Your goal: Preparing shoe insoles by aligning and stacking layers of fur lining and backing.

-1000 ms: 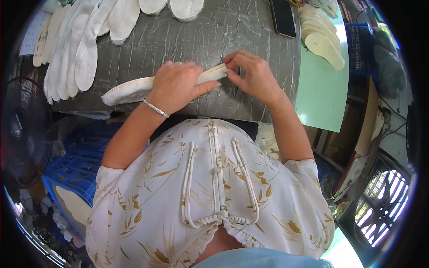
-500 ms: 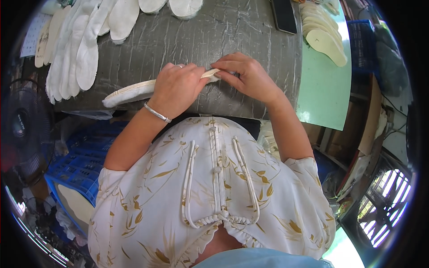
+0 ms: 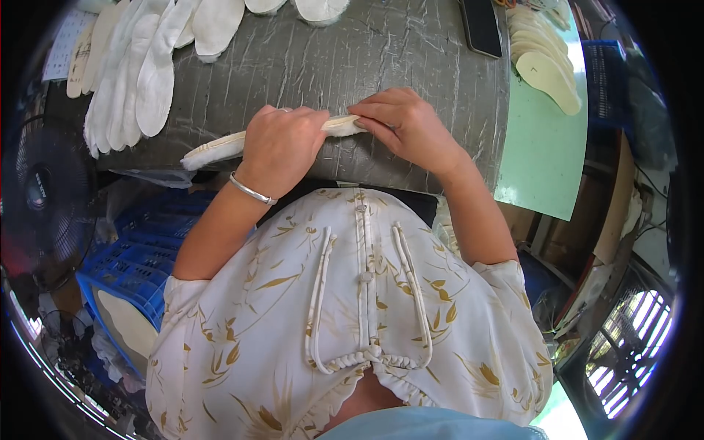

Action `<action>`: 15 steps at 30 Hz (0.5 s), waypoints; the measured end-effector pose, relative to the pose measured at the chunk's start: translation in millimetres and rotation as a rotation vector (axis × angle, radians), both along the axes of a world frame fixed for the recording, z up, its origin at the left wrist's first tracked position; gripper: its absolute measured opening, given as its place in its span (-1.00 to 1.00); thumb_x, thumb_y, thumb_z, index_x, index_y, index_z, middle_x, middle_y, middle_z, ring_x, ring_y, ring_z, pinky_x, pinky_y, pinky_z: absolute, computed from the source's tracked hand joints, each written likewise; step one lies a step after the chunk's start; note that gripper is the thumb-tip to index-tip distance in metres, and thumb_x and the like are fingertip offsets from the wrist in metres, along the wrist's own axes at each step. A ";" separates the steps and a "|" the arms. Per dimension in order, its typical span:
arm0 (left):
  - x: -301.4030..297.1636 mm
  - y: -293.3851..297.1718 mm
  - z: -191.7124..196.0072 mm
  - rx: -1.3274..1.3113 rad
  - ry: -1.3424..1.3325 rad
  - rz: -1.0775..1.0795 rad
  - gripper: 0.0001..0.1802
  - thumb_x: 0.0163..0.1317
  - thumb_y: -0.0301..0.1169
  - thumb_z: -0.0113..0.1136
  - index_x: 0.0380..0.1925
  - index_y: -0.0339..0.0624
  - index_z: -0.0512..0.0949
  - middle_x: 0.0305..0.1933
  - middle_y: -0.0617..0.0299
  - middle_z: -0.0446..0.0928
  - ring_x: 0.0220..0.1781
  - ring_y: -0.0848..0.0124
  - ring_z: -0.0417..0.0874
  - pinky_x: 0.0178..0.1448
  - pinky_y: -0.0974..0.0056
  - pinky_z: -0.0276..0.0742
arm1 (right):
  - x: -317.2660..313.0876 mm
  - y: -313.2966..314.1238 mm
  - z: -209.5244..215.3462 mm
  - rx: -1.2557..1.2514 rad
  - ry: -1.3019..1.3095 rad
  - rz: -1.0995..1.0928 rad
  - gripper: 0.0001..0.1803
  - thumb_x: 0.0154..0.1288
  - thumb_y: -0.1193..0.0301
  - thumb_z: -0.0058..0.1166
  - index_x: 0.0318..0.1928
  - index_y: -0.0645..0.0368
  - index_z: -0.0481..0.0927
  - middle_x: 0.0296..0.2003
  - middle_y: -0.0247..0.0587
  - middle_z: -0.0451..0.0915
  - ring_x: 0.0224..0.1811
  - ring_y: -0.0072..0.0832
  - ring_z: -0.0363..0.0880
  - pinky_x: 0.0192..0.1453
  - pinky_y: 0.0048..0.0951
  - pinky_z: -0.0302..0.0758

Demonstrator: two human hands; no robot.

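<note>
A white fleecy shoe insole (image 3: 217, 151) with a cream stitched edge is held on its side above the near edge of the grey table (image 3: 308, 59). Around its middle, my left hand (image 3: 282, 147) is closed, with a silver bracelet at the wrist. The thumb and fingers of my right hand (image 3: 407, 128) pinch the insole's right end. Its left end sticks out past my left hand. Part of the insole is hidden under my left palm and fingers.
Several white fleecy insoles (image 3: 155, 88) lie at the far left. A dark phone (image 3: 480, 28) lies at the far right, beside a fanned pile of cream insoles (image 3: 544, 73) on a green board (image 3: 539, 158). A fan (image 3: 44, 194) and blue crates (image 3: 139, 257) stand at left.
My left hand has slid slightly along the insole toward the left, and a longer stretch shows between my hands. The whole table has shifted a little to the right in view.
</note>
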State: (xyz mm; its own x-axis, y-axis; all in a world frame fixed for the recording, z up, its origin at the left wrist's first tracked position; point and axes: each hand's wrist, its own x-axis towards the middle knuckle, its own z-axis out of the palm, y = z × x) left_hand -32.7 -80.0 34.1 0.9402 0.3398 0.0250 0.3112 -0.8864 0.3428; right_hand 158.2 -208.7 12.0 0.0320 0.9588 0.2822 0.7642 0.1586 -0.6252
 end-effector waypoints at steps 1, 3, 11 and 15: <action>-1.8 0.3 2.5 -0.012 -0.004 -0.002 -0.75 0.15 -0.33 0.30 -0.17 -0.12 0.68 -0.29 0.19 0.68 -0.33 0.18 0.66 -0.21 0.14 0.45 | 4.0 1.3 -2.6 -0.016 0.084 0.016 -0.82 0.22 0.41 0.22 -0.17 0.16 0.72 -0.31 -0.22 0.69 -0.25 -0.18 0.62 -0.12 -0.23 0.54; -7.3 2.6 3.7 0.013 -0.007 0.009 -0.75 0.15 -0.32 0.30 -0.17 -0.12 0.67 -0.29 0.19 0.68 -0.32 0.18 0.66 -0.21 0.14 0.45 | 7.9 -2.6 -2.2 -0.035 0.093 -0.034 -0.82 0.22 0.43 0.23 -0.17 0.17 0.72 -0.31 -0.19 0.70 -0.26 -0.19 0.63 -0.16 -0.24 0.56; -9.7 8.2 3.4 0.021 0.009 -0.017 -0.76 0.16 -0.35 0.29 -0.15 -0.06 0.67 -0.24 0.25 0.68 -0.26 0.20 0.65 -0.19 0.16 0.44 | 27.0 -13.3 -15.2 -0.203 0.349 -0.176 -0.81 0.18 0.46 0.27 -0.18 0.19 0.73 -0.28 -0.11 0.71 -0.28 -0.17 0.65 -0.15 -0.33 0.57; 10.1 -4.2 11.3 0.006 -0.164 0.022 -0.67 0.11 -0.36 0.32 -0.07 -0.05 0.67 -0.13 0.18 0.68 -0.15 0.18 0.68 -0.07 0.19 0.50 | 17.7 -17.4 4.6 0.070 0.154 -0.108 -0.80 0.09 0.56 0.30 -0.21 0.21 0.73 -0.30 -0.22 0.72 -0.32 -0.29 0.64 -0.21 -0.36 0.56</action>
